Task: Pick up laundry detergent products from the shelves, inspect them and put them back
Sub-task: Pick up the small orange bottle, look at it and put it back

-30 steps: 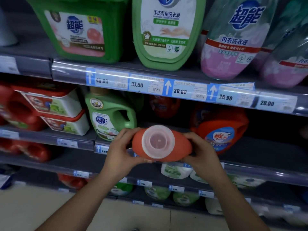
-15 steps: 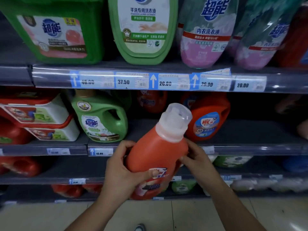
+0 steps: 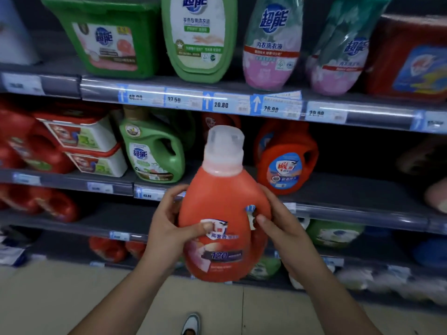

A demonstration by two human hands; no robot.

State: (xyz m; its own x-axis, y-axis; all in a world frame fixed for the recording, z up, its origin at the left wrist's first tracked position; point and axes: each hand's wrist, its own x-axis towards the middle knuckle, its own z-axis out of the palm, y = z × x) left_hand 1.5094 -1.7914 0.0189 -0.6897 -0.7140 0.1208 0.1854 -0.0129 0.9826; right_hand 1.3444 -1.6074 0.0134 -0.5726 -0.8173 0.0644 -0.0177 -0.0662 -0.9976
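An orange detergent bottle (image 3: 223, 204) with a translucent white cap stands upright in both my hands, in front of the middle shelf, its front label facing me. My left hand (image 3: 170, 228) grips its left side, thumb across the label. My right hand (image 3: 281, 226) holds the right side by the handle, thumb near the handle hole. A matching orange bottle (image 3: 286, 155) stands on the middle shelf (image 3: 338, 189) just right of the held one.
A green jug (image 3: 154, 151) and red-and-white boxes (image 3: 84, 143) stand left on the middle shelf. The top shelf holds a green tub (image 3: 108, 37), a green-and-white bottle (image 3: 198, 37), pink refill pouches (image 3: 271, 49) and a red pack (image 3: 408, 59). Lower shelves carry more bottles. My shoe (image 3: 191, 323) is on the tiled floor.
The bottle went from lying with its cap pointing at me to standing upright with the label facing me. Both hands kept hold and slid lower on its body.
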